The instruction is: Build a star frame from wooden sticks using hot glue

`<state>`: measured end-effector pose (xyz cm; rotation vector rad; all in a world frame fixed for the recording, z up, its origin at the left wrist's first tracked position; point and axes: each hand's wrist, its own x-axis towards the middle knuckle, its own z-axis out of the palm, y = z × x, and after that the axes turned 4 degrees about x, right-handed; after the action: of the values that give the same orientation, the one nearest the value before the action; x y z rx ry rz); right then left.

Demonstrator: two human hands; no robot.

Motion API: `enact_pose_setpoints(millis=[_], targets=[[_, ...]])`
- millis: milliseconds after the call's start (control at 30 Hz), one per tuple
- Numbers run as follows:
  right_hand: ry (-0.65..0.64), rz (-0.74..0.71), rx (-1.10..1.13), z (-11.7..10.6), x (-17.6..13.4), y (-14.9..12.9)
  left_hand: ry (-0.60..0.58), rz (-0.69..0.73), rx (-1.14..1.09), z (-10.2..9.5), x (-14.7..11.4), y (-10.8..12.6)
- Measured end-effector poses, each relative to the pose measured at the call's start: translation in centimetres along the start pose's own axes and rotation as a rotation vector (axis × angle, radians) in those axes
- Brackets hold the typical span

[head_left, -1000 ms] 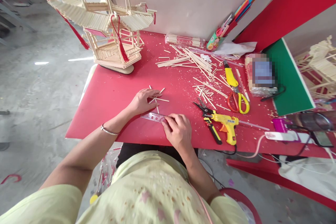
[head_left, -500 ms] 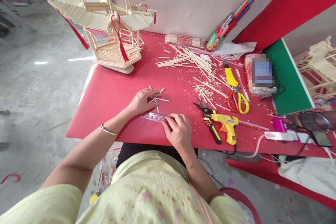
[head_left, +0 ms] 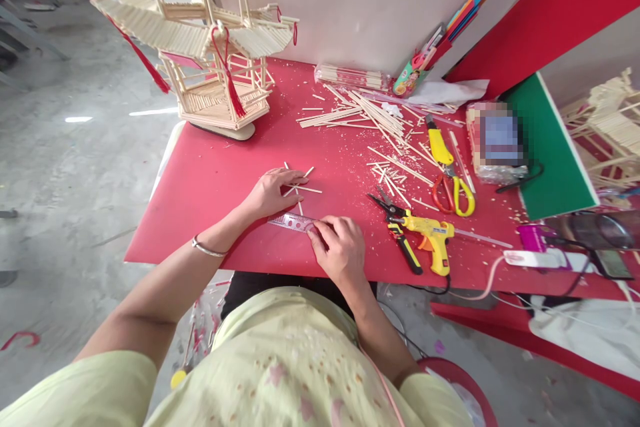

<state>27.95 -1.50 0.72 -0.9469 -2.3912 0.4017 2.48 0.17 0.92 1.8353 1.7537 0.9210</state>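
On the red tabletop lies a small star-like frame of crossed wooden sticks point(head_left: 313, 189). My left hand point(head_left: 273, 192) reaches over it from the left, fingers and thumb holding the sticks near their crossing. Just in front, a clear plastic ruler point(head_left: 290, 221) lies slantwise against the lower end of one stick. My right hand point(head_left: 340, 247) grips the ruler's right end between thumb and fingers, and its palm hides that end.
A stick-built pagoda point(head_left: 220, 80) with red tassels stands at the back left. Loose sticks point(head_left: 375, 113) are strewn behind my hands. To the right lie pliers point(head_left: 400, 233), a yellow glue gun point(head_left: 433, 237), scissors point(head_left: 453, 193) and a yellow cutter point(head_left: 439, 145).
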Motion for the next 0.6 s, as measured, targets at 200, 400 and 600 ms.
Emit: enact_pose_setpoints(millis=[200,400,600], targets=[[0.0,0.001,-0.001,0.06,-0.12,0.09,0.0,-0.004,0.005,0.1,0.02,-0.08],[-0.002,-0.002,-0.001,0.03,-0.1,0.05,0.008,0.005,-0.002,0.09,-0.01,0.01],[0.0,-0.004,0.001,-0.05,-0.02,-0.03,0.015,0.01,-0.005,0.11,-0.05,-0.03]])
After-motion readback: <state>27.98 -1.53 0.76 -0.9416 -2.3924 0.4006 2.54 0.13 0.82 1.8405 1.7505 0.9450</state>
